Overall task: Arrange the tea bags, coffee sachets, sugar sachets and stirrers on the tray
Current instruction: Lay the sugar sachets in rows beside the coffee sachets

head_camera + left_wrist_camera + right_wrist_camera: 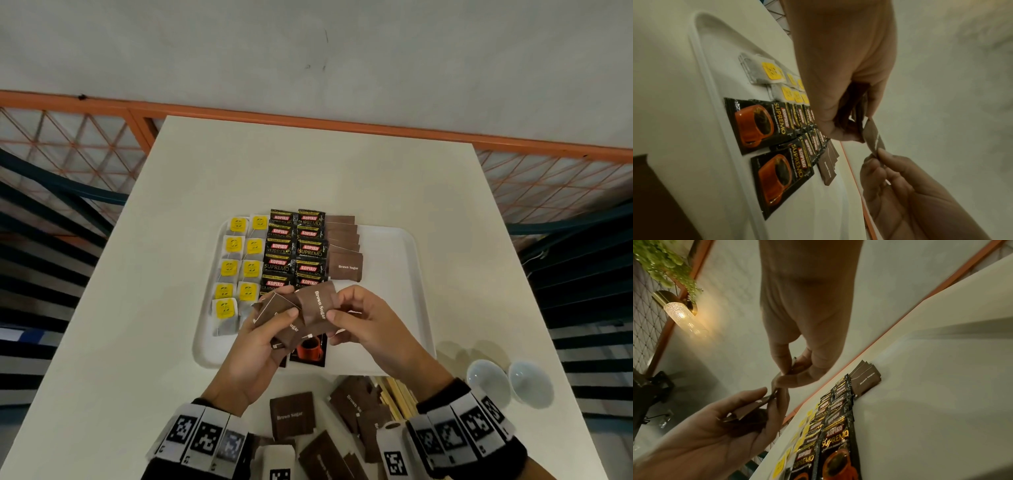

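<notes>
Roughly halfway: tea and coffee placed, sugar under way, stirrers untouched.

On the white tray (394, 246), 2 columns of yellow-tagged tea bags (239, 263) fill the left side, 2 columns of black coffee sachets (294, 250) run beside them, and 1 overlapping column of brown sugar sachets (344, 250) has been started just right of the coffee. The left hand (260, 342) grips a fanned bunch of sugar sachets above the tray's near edge, while the right hand (363, 322) pinches one sachet (317, 306) from that bunch between thumb and fingertips, probably to add it to the sugar column. More loose sugar sachets (291, 414) lie on the table (308, 171) in front of the tray, and the wooden stirrers (397, 394) are near them, so the remaining sugar and all the stirrers seem left to do.
</notes>
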`<action>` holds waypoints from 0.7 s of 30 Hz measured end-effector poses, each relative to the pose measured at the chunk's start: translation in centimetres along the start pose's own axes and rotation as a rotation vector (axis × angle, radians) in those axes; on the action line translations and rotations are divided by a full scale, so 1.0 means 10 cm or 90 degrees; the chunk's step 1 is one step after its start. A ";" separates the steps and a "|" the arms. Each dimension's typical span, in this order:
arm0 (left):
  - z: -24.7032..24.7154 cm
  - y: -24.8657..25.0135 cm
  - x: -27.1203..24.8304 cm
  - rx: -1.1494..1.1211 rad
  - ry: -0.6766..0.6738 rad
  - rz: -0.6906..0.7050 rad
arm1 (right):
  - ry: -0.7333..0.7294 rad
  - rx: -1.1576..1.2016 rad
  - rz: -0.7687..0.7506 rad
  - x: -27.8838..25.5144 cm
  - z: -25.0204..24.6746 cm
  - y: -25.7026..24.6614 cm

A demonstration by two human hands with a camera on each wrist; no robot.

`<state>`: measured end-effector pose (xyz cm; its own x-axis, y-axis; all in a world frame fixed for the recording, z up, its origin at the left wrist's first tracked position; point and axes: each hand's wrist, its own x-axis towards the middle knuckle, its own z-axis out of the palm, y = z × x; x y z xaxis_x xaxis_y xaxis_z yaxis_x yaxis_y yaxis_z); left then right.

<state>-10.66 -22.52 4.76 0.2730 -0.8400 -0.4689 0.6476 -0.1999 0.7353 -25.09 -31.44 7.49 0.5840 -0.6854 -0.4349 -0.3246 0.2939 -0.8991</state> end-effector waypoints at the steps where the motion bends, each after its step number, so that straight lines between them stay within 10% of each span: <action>1: 0.00 0.00 0.01 -0.009 0.009 0.006 | 0.010 0.000 -0.014 -0.01 0.00 -0.01; 10: 0.02 0.03 0.01 0.032 -0.036 0.031 | 0.016 -0.165 -0.068 0.06 -0.15 -0.05; 21: -0.03 -0.07 0.09 -0.029 0.066 0.006 | 0.143 0.043 0.046 0.33 -0.22 0.26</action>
<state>-10.67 -22.96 3.72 0.3497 -0.7849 -0.5116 0.6753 -0.1673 0.7183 -25.62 -34.41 3.85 0.3791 -0.7898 -0.4822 -0.3041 0.3858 -0.8710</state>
